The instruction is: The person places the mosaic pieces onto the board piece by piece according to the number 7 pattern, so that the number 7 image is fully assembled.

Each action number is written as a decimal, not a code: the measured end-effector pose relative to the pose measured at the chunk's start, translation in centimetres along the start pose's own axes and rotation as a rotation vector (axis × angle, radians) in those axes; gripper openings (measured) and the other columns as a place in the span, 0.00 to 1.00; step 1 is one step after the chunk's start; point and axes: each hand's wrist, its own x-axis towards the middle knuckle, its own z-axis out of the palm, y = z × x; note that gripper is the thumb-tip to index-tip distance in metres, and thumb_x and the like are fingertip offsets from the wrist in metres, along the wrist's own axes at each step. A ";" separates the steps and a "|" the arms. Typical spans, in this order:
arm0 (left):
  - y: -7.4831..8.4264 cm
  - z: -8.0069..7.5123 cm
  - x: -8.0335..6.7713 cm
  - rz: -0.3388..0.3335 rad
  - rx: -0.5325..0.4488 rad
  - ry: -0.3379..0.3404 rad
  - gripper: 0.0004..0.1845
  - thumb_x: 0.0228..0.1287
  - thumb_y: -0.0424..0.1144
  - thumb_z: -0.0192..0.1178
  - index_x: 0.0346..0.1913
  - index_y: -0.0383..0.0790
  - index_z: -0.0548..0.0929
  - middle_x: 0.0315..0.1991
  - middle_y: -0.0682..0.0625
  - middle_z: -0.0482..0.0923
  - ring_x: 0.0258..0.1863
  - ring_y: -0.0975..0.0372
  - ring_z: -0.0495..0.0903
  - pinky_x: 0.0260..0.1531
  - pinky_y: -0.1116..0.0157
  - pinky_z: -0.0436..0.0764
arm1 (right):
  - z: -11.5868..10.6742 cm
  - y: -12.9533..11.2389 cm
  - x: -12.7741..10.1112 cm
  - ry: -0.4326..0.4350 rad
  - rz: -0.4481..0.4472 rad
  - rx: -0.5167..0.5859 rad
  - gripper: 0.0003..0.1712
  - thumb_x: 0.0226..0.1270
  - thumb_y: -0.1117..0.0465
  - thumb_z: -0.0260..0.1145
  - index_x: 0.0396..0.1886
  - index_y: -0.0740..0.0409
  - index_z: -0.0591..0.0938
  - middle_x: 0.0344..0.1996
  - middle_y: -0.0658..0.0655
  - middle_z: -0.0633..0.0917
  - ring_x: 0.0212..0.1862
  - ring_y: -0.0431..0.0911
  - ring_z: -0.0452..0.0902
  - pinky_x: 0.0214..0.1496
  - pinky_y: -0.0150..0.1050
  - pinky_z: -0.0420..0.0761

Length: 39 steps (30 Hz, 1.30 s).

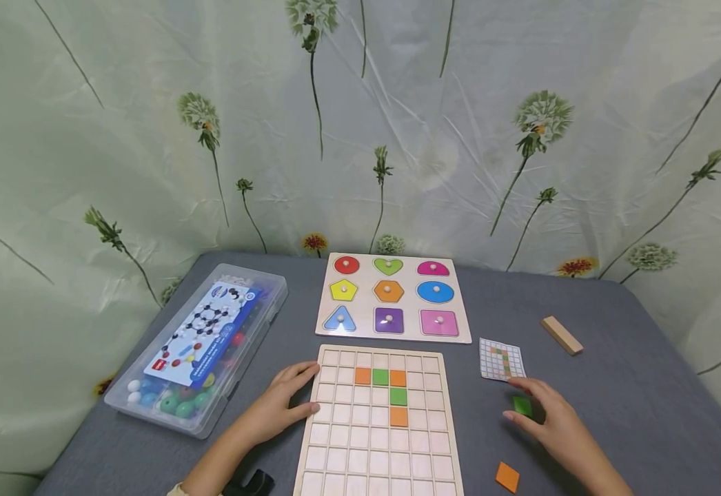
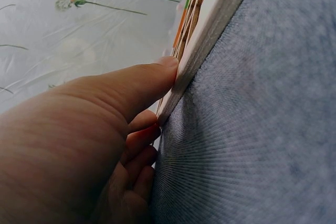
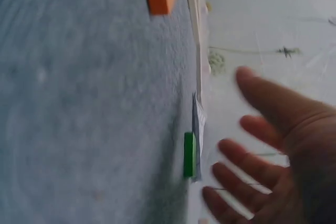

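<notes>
A wooden grid board (image 1: 336,436) lies flat in the middle of the table, with orange and green square tiles in several of its cells. My left hand (image 1: 276,405) rests at the board's left edge, thumb and fingertips touching the rim, as the left wrist view also shows. My right hand (image 1: 553,421) hovers spread over a loose green tile (image 1: 522,406); in the right wrist view a gap parts the fingers from that green tile (image 3: 189,155). Nearer the front lies a loose orange tile (image 1: 507,477). A small pattern card (image 1: 491,370) lies just beyond the right hand.
Behind the board is a shape puzzle (image 1: 363,277) with knobbed pieces. A clear plastic case (image 1: 211,420) of coloured balls stands at the left. A wooden block (image 1: 562,335) lies at the back right. Some black object (image 1: 258,483) sits near the left forearm.
</notes>
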 end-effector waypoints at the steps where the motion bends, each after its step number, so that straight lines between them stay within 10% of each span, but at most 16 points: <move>1: 0.0 0.0 0.0 0.002 0.000 0.002 0.36 0.57 0.52 0.59 0.66 0.38 0.62 0.63 0.44 0.59 0.63 0.47 0.53 0.53 0.44 0.59 | -0.1 0.3 -0.1 -0.012 0.013 -0.003 0.31 0.45 0.58 0.73 0.50 0.62 0.75 0.46 0.62 0.76 0.48 0.57 0.71 0.47 0.56 0.68; 14: -0.1 0.0 0.1 0.006 0.012 0.003 0.37 0.57 0.54 0.58 0.66 0.39 0.62 0.64 0.45 0.58 0.63 0.49 0.53 0.53 0.46 0.60 | 0.1 0.5 -0.2 -0.171 0.088 0.048 0.24 0.43 0.68 0.73 0.44 0.61 0.78 0.44 0.56 0.76 0.38 0.43 0.73 0.33 0.31 0.75; 29: -0.1 0.0 0.0 -0.015 -0.004 -0.002 0.37 0.57 0.53 0.58 0.66 0.39 0.62 0.63 0.45 0.58 0.63 0.49 0.53 0.53 0.45 0.60 | 0.1 -2.2 -0.3 -0.143 0.001 0.016 0.16 0.48 0.65 0.70 0.39 0.52 0.79 0.36 0.47 0.76 0.35 0.39 0.71 0.35 0.34 0.74; 39: 0.0 0.0 0.0 -0.005 0.001 0.002 0.37 0.57 0.52 0.59 0.66 0.38 0.62 0.63 0.45 0.58 0.63 0.49 0.53 0.54 0.46 0.59 | 2.2 -6.6 0.0 -0.112 -0.276 0.172 0.17 0.54 0.58 0.68 0.44 0.54 0.79 0.38 0.44 0.76 0.33 0.39 0.71 0.31 0.34 0.74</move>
